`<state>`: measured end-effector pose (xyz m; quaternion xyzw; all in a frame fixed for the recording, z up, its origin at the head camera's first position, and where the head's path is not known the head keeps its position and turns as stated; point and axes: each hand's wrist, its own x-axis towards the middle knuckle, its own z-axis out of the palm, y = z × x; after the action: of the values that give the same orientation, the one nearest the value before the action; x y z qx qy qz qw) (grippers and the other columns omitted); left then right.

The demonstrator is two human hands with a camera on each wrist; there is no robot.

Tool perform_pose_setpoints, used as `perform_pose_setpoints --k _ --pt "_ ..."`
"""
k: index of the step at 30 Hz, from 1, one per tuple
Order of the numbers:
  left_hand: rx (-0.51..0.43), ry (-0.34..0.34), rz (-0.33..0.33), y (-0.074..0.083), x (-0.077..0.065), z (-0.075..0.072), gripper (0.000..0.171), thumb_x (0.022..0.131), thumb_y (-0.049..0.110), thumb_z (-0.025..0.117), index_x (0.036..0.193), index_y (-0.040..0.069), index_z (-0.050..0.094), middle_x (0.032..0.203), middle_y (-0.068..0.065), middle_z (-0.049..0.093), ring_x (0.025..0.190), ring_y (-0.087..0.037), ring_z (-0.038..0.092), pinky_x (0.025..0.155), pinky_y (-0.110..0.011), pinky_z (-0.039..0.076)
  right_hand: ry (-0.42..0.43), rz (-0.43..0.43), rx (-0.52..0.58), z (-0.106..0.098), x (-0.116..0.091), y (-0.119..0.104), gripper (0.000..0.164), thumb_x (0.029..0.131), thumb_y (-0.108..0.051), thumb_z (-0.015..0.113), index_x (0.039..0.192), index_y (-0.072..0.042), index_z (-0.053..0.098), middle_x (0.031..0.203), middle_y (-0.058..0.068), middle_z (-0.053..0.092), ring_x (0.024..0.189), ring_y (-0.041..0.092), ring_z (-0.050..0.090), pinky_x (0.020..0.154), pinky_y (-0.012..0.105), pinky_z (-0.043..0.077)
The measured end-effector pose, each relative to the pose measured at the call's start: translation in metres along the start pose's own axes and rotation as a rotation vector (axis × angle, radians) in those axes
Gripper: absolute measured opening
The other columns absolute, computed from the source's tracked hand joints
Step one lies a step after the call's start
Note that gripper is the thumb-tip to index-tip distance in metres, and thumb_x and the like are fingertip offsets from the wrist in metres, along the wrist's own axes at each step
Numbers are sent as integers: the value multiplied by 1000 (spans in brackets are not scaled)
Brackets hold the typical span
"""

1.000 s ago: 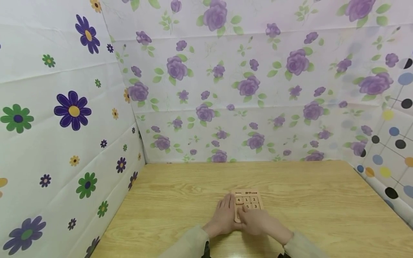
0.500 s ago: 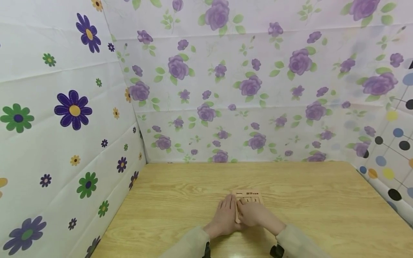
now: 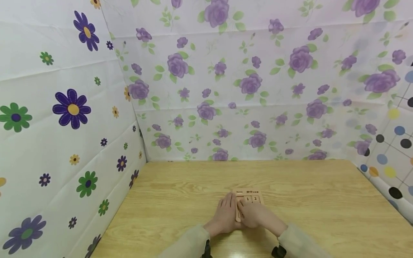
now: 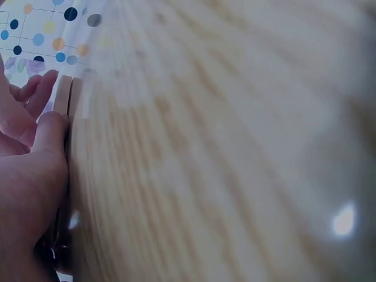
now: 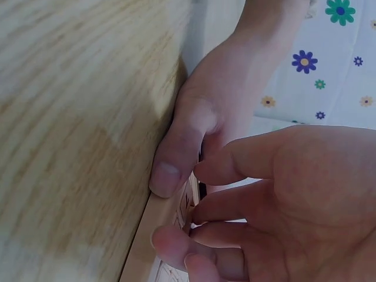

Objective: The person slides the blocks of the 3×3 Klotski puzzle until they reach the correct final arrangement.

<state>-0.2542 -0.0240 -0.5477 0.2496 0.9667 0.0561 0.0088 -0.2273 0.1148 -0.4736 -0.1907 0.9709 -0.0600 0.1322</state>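
Observation:
A flat wooden number sliding puzzle (image 3: 252,192) lies on the table, tiles 1 and 2 showing in its top row. My left hand (image 3: 224,215) rests against its left side, fingers straight along that edge. In the right wrist view, the left thumb (image 5: 170,167) presses on the near edge of the board (image 5: 142,249). My right hand (image 3: 255,214) lies over the lower tiles, its fingertips touching the left column with fingers slightly bent. The tiles beneath this hand are hidden. Only the thin side of the board (image 4: 62,97) shows in the left wrist view.
The wood-grain table (image 3: 180,186) extends around the puzzle. Flower-printed cloth (image 3: 206,89) stands behind it, with a daisy-print cloth (image 3: 106,172) at left and a dotted cloth (image 3: 398,157) at right.
My right hand has moved up the board from its lower left, now covering tiles 4, 5 and 3 that showed earlier. It has barely moved over the last half second. The left hand stays put.

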Motion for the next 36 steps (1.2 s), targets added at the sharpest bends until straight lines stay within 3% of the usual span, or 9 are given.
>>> perform_pose_setpoints --k 10,21,36 --pt "-40 21 12 0 1 -3 112 78 67 65 151 -5 19 157 -22 26 146 -32 26 118 -48 31 -12 -14 22 1 -13 -2 50 99 -24 47 143 0 44 148 18 45 130 37 50 111 49 41" --pt "-136 67 27 0 -2 -9 115 73 62 74 148 -8 22 153 -25 31 144 -34 30 117 -50 30 17 -72 39 5 -22 2 56 93 -24 56 143 -1 44 148 18 45 127 36 53 106 50 45" --pt "-165 91 29 -2 2 -4 112 75 63 71 148 -8 23 151 -25 34 142 -34 33 117 -48 32 7 -58 96 1 -17 16 48 97 -22 52 140 -3 49 144 24 47 127 39 52 108 53 42"
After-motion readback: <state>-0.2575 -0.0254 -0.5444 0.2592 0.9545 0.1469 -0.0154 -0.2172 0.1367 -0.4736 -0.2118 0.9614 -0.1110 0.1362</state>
